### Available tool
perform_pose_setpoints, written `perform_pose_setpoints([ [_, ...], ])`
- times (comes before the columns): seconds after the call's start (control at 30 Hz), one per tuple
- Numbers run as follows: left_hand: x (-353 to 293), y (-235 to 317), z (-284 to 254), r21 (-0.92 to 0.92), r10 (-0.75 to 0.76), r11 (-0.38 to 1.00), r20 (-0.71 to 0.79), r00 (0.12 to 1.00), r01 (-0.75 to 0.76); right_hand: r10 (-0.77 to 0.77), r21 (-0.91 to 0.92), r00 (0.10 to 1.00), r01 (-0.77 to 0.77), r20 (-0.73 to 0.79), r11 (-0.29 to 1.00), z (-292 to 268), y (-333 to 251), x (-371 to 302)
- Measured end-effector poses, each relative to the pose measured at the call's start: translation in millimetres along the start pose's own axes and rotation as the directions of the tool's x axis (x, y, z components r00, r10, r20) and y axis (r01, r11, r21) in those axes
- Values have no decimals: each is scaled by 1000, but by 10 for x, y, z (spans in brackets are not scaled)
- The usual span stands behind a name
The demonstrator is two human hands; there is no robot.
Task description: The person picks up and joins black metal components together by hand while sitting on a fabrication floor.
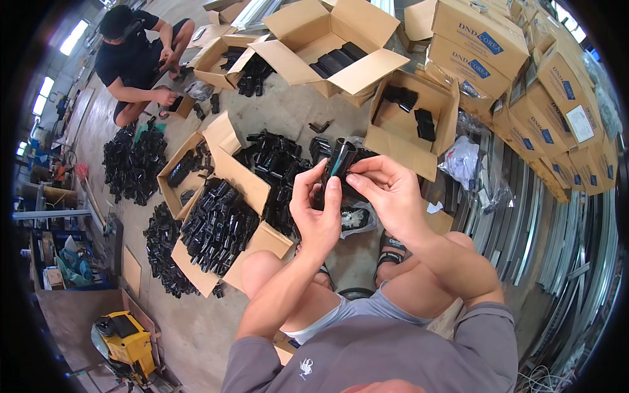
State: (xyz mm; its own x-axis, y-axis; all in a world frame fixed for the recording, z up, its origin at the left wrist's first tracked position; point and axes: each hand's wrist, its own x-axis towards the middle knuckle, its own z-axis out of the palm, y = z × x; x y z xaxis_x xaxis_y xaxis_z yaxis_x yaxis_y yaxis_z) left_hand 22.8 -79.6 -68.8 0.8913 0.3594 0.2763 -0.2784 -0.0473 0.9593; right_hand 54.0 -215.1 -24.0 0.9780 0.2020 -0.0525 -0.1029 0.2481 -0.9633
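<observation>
In front of my knees, both hands are raised around a black tube-shaped part [342, 156] with a hollow upper end and a greenish sheen on its side. My left hand [320, 208] grips it from the left, thumb pressed along its front. From the right, my right hand [392, 196] pinches it with thumb and fingers; the lower end is hidden behind the fingers. Just beyond my hands lies a heap of similar black parts [272, 157]. An open carton [265, 187], piled with black parts [219, 226], stands to the left of my left hand.
Another person [134, 62] crouches at the far left, hands at a small box. Black heaps [134, 160] lie between us. Open cartons [288, 56] stand ahead, one [409, 147] beyond my right hand. Stacked boxes [481, 49] and long metal profiles [524, 223] line the right.
</observation>
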Motion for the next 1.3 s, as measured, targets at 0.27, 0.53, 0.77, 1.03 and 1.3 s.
perform_pose_setpoints([
  [0.27,-11,-50,40,29,1,1000,-1,1000,-1,-41,-61,997,37,-69,997,-22,86,6],
  [0.53,-3,1,64,-18,23,1000,-52,998,-24,-85,-200,995,73,-52,977,-17,59,-16],
  [0.77,-5,13,33,6,24,1000,-59,998,-23,-94,-319,995,80,-28,944,-10,6,-42],
  [1.03,-14,-9,3,2,16,1000,-63,998,-16,-203,-365,978,173,-45,915,76,-11,-45],
  [1.3,-22,19,27,24,68,997,-56,996,-67,-234,-377,972,219,6,900,34,18,-71],
])
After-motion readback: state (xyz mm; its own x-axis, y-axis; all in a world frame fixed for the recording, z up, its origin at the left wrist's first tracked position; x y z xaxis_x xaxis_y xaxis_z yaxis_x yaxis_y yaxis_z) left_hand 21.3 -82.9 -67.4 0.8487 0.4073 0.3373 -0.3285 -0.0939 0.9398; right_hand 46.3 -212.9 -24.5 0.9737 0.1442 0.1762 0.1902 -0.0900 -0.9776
